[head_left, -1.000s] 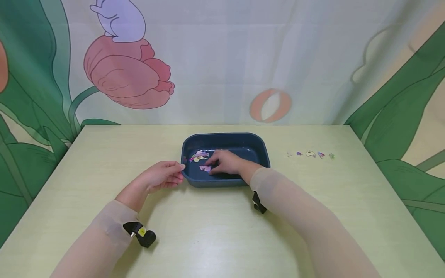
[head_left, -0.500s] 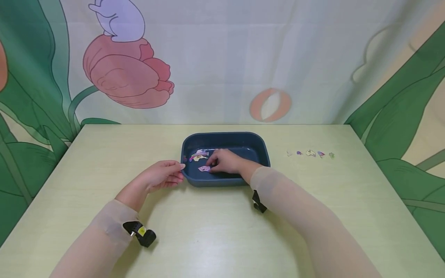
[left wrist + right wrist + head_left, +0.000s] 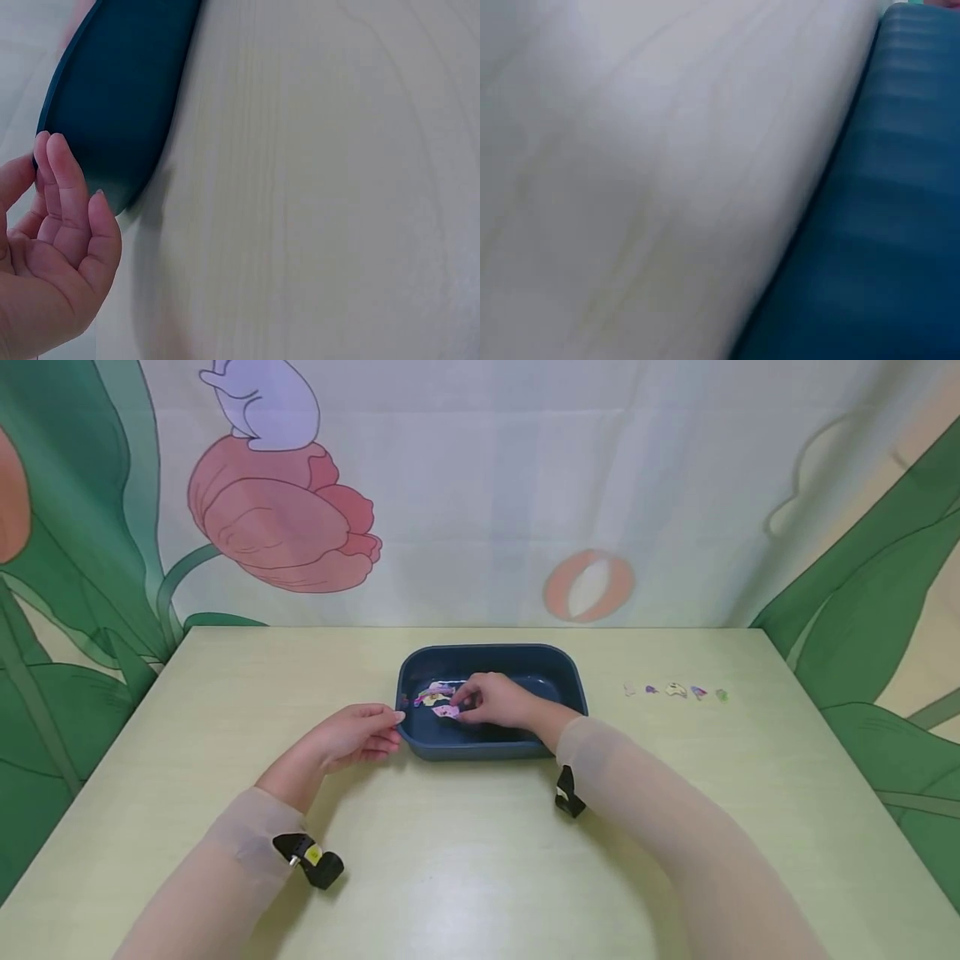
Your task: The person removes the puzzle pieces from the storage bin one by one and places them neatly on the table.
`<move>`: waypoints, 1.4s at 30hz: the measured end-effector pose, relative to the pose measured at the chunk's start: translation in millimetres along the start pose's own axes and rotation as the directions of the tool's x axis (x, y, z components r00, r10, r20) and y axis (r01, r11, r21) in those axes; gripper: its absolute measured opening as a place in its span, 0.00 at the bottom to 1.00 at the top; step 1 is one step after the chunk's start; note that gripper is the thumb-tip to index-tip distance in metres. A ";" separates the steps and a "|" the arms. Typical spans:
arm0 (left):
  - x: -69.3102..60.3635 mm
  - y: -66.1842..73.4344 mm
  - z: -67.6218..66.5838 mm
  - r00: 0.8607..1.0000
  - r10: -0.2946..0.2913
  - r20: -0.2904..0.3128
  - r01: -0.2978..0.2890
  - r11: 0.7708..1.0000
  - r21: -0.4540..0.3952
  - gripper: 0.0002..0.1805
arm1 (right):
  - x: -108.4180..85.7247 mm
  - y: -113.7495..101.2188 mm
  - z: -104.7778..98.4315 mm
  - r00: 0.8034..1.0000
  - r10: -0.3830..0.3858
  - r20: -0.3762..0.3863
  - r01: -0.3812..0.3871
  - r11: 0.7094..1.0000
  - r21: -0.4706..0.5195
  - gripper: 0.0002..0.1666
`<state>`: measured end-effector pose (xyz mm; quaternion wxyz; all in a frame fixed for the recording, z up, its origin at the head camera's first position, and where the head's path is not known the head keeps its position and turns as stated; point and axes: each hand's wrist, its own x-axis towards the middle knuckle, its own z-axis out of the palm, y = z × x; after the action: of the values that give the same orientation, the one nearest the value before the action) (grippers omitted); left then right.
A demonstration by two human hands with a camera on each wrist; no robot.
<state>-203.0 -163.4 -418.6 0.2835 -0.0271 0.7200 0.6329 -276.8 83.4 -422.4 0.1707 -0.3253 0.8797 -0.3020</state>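
A dark blue rectangular tray [image 3: 491, 750] sits on the table, and its outer wall also fills the side of the right wrist view. My left hand [image 3: 360, 735] pinches the tray's left rim between thumb and fingers, as the left wrist view [image 3: 64, 240] shows too. Inside the tray, my right hand [image 3: 495, 700] pinches a small pinkish-purple sticker [image 3: 446, 712] at its right edge, lifted a little. Several colourful stickers [image 3: 435, 693] lie overlapping on the tray floor just behind it. The right wrist view shows no fingers on the sticker.
A row of several small stickers [image 3: 676, 691] lies on the pale wooden table [image 3: 465, 860], right of the tray. A printed curtain [image 3: 465, 510] hangs behind the table's far edge. Each sleeve carries a black wrist camera [image 3: 318, 862].
My right hand has risen slightly, with the sticker moving up in its fingers from the tray floor. My left hand stays on the rim. The head view has shifted a little.
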 end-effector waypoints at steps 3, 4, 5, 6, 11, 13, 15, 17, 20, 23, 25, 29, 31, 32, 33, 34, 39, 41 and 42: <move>0.6 0.4 1.0 1.000 0.000 0.000 0.000 1.000 -0.002 0.11 | -6.4 2.1 -3.6 1.000 0.012 0.005 -0.011 1.000 -0.012 0.14; 0.5 0.5 1.3 1.000 0.000 -0.001 0.000 1.000 -0.001 0.11 | -9.1 2.7 -5.1 1.000 0.014 0.002 -0.014 1.000 -0.016 0.14; 0.3 0.4 1.2 1.000 0.002 0.001 -0.002 1.000 -0.001 0.11 | -11.7 3.6 -6.6 1.000 0.010 -0.003 -0.010 1.000 -0.024 0.14; 0.1 0.7 1.4 1.000 0.001 -0.001 -0.001 1.000 -0.003 0.11 | -14.6 4.2 -8.5 1.000 0.008 -0.008 -0.008 0.999 -0.032 0.14; -1.7 2.1 1.4 1.000 0.001 -0.005 -0.001 1.000 -0.006 0.11 | -31.6 6.0 -20.3 0.999 -0.005 -0.038 0.002 0.998 -0.069 0.13; -2.0 2.4 0.7 1.000 0.001 -0.004 -0.001 1.000 -0.001 0.11 | -39.3 6.0 -25.8 0.999 -0.005 -0.047 0.001 0.997 -0.073 0.13; -2.1 2.4 -0.1 1.000 0.002 -0.001 -0.002 1.000 0.003 0.10 | -47.2 6.1 -31.2 0.998 -0.003 -0.055 -0.001 0.997 -0.079 0.13; -2.0 2.0 -1.0 1.000 0.005 0.005 -0.005 1.000 0.008 0.10 | -54.1 7.2 -35.5 0.997 -0.009 -0.070 0.003 0.996 -0.090 0.13; -2.0 1.6 -1.7 1.000 0.008 0.012 -0.008 1.000 0.007 0.10 | -63.5 10.1 -40.9 0.995 -0.005 -0.098 -0.004 0.996 -0.093 0.13; -1.7 1.1 -2.0 1.000 0.012 0.018 -0.012 1.000 0.007 0.11 | -71.9 14.1 -45.5 0.992 0.016 -0.129 -0.027 0.996 -0.087 0.12; -1.4 0.6 -1.9 1.000 0.013 0.020 -0.013 1.000 0.009 0.11 | -77.3 16.5 -48.4 0.989 0.032 -0.142 -0.044 0.995 -0.088 0.13; -0.8 -0.2 -1.8 1.000 0.007 0.018 -0.007 1.000 0.012 0.11 | -85.7 20.2 -53.4 0.987 0.031 -0.159 -0.048 0.993 -0.105 0.13; -0.8 -0.3 -1.9 1.000 0.008 0.020 -0.009 1.000 0.011 0.11 | -88.8 21.4 -55.3 0.986 0.026 -0.166 -0.045 0.993 -0.108 0.13; -1.0 0.1 -1.9 1.000 0.007 0.018 -0.008 1.000 0.010 0.11 | -90.1 22.0 -56.4 0.985 0.025 -0.168 -0.043 0.993 -0.107 0.13; -1.2 0.5 -1.8 1.000 0.007 0.016 -0.007 1.000 0.010 0.11 | -92.0 21.8 -57.5 0.985 0.027 -0.170 -0.045 0.993 -0.106 0.13; -1.4 0.8 -1.7 1.000 0.007 0.016 -0.007 1.000 0.009 0.11 | -93.5 22.0 -58.5 0.985 0.032 -0.171 -0.050 0.994 -0.100 0.13; -1.0 1.0 -1.2 1.000 0.006 0.021 -0.006 1.000 0.007 0.11 | -101.4 23.1 -61.4 0.981 0.068 -0.181 -0.084 0.993 -0.086 0.14; -0.7 0.7 -0.8 1.000 0.007 0.024 -0.007 1.000 0.004 0.11 | -103.9 25.1 -61.8 0.979 0.078 -0.189 -0.095 0.992 -0.081 0.14; -0.5 0.7 -0.5 1.000 0.005 0.024 -0.005 1.000 0.002 0.11 | -105.4 26.2 -62.0 0.978 0.081 -0.193 -0.098 0.992 -0.078 0.14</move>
<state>-203.1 -163.9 -417.7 0.2904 -0.0176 0.7171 0.6333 -242.9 196.5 -381.2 0.0854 -0.2624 0.9180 -0.2848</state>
